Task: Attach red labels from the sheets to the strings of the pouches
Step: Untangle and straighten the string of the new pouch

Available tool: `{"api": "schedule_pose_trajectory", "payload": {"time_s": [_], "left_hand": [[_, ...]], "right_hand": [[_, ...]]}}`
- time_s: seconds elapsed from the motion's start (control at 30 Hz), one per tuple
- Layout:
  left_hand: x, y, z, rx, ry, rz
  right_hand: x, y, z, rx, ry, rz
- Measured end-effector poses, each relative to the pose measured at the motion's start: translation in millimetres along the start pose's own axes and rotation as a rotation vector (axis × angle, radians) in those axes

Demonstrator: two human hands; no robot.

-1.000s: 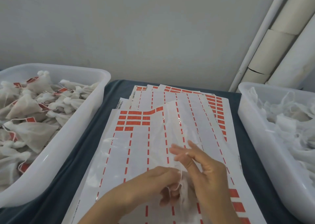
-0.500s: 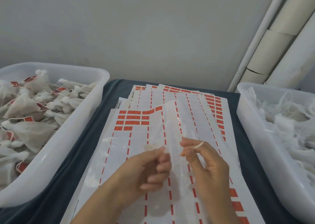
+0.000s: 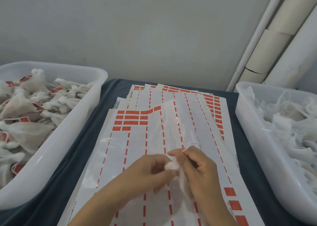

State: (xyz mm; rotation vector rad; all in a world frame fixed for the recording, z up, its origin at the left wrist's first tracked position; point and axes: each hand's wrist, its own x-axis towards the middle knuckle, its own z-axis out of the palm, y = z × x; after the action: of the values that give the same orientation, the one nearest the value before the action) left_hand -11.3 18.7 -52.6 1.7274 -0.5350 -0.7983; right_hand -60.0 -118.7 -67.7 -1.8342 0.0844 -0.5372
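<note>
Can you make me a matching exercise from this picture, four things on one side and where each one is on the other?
Things:
1. left tub
2. right tub
3. label sheets
4. pouch

Places:
A. held between both hands
B. spread on the dark cloth in the middle
C. holds pouches with red labels
D. holds pouches with no labels showing

Pairs: 1-C, 2-D, 3-B, 4-A

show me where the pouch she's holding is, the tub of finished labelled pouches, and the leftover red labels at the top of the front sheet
pouch [image 3: 172,164], head view, on its gathered white top between both hands.
tub of labelled pouches [image 3: 96,95], head view, on its right wall.
leftover red labels [image 3: 131,120], head view, on the middle of the red block.
</note>
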Motion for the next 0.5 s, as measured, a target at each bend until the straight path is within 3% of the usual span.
{"api": "schedule_pose_trajectory", "payload": {"time_s": [0.07, 0.27, 0.5], "left_hand": [[1, -2, 2, -0.027, 0.077, 0.074], [2, -4, 12, -0.031, 0.11, 0.223], [2, 0, 14, 0.041, 0.177, 0.217]], "right_hand": [[1, 0, -2, 0.022, 0.017, 0.079], [7, -2, -10, 0.284, -0.032, 0.395], [7, -4, -12, 0.109, -0.084, 0.379]]}}
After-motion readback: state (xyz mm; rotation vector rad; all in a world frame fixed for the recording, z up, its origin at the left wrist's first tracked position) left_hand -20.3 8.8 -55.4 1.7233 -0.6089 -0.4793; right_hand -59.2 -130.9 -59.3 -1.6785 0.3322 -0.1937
